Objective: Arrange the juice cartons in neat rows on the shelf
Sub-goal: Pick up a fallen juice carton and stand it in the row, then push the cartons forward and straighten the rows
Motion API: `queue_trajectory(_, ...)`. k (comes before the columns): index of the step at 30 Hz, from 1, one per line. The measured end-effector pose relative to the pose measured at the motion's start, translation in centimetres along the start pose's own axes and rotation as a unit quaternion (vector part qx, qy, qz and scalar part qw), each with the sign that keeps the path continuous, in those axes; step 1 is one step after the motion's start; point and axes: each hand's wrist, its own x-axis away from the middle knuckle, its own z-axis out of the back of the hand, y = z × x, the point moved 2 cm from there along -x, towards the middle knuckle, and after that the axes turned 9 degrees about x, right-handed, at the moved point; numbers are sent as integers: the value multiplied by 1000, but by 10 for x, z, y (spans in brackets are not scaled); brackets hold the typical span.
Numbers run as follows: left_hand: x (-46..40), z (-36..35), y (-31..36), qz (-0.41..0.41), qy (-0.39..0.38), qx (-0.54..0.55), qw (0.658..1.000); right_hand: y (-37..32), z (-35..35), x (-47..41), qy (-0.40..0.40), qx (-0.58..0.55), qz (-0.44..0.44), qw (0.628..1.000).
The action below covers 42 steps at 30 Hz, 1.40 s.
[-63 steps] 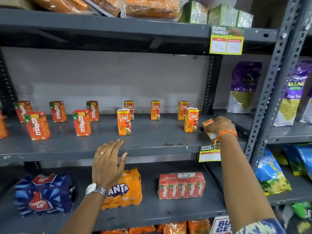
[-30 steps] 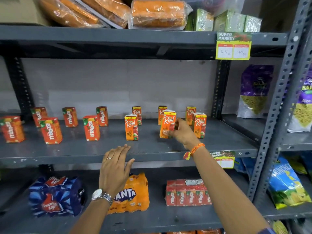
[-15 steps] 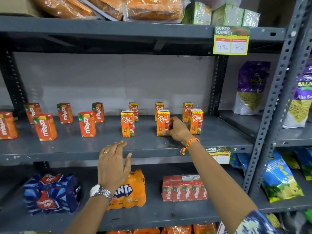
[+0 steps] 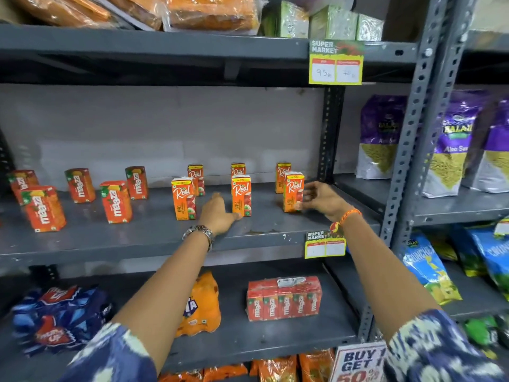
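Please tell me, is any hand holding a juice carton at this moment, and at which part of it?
Neither hand grips one. The left hand touches the lower left edge of the middle front Real carton; the right hand, open, meets the right side of the right front Real carton.

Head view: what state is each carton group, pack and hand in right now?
Six orange Real juice cartons: upright, two spaced rows.
Five red-orange Maaza cartons: upright, unevenly placed.
Red shrink-wrapped Maaza multipack: sealed, lower shelf.
Left hand: open, touching middle front carton's base.
Right hand: open, fingers at right front carton.
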Motion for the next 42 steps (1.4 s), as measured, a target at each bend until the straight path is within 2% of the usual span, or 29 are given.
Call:
queue_trajectory(3,-10,-4,4,18,-3,49,999,-7,-7,-3,-36,22,15,999)
queue_trajectory(6,-12,-10,11,-2,4,50,999,-8,-11,-4,-55,44,25,997)
queue_trajectory(12,-11,-17,18,-21,20,31,999,-1,-11,-5,-13,59,36,998)
queue_trajectory(18,-12,-15,14,-24,22,58,998,-2,-13,-7,-48,73,42,995)
queue_trajectory(24,-5,-13,17,-27,23,73,997,8,-16,-21,-50,95,51,993)
queue_trajectory(28,11,0,18,-24,-11,95,995,7,-11,-17,-45,83,45,995)
queue_trajectory(30,31,20,7,-26,-11,120,992,4,-8,-12,-12,46,43,998)
queue_trajectory(32,58,47,-11,-46,23,153,987,-5,-4,3,83,31,65,994)
queue_trajectory(35,98,101,-54,-73,153,160,972,-40,-19,42,277,29,130,952)
queue_trajectory(36,106,120,-69,-70,206,161,963,-56,-34,55,308,22,162,937)
queue_trajectory(37,111,139,-84,-63,252,168,951,-73,-55,65,307,18,188,933)
queue_trajectory(39,108,170,-110,-25,293,175,940,-105,-106,71,230,-2,217,949)
queue_trajectory(42,84,197,-142,49,238,111,964,-136,-174,58,61,-29,168,984)
